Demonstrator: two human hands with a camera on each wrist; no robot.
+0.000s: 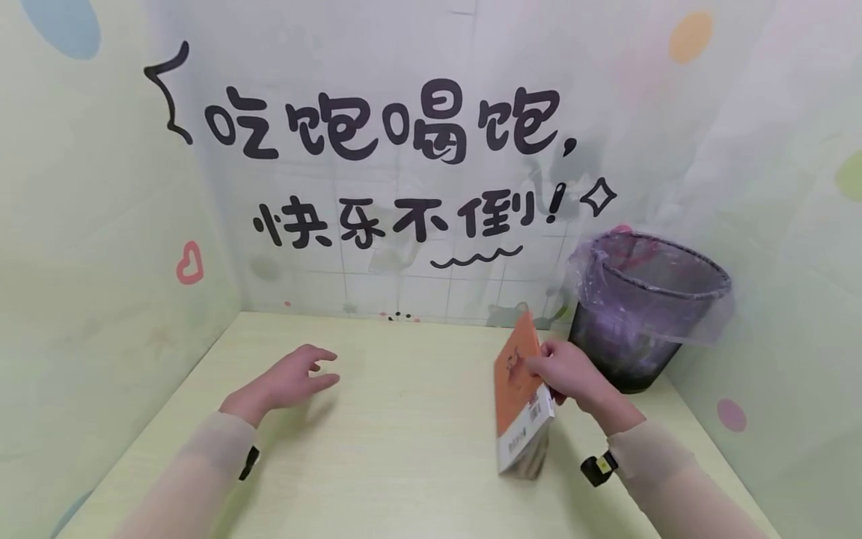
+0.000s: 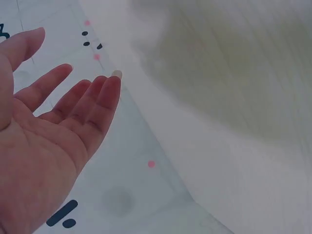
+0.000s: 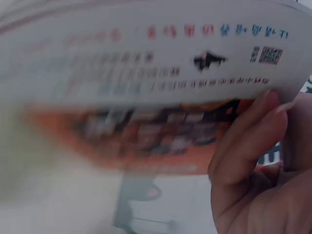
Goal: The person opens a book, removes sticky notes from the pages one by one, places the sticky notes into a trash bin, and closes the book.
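Note:
An orange-covered book (image 1: 517,374) with a white band along its lower part stands upright, slightly tilted, over the right half of the table. My right hand (image 1: 571,372) grips it by its right edge, thumb on the orange cover and fingers behind. In the right wrist view the fingers (image 3: 248,136) curl against the book's printed side (image 3: 161,58), which is partly blurred. My left hand (image 1: 289,380) hovers above the left part of the table, holding nothing. Its palm and loosely extended fingers (image 2: 105,105) show in the left wrist view.
A dark mesh bin (image 1: 619,344) with a purple plastic liner stands at the table's back right, just beyond my right hand. The pale wooden table (image 1: 397,442) meets a printed backdrop (image 1: 404,292) behind, with further printed sheets on both sides.

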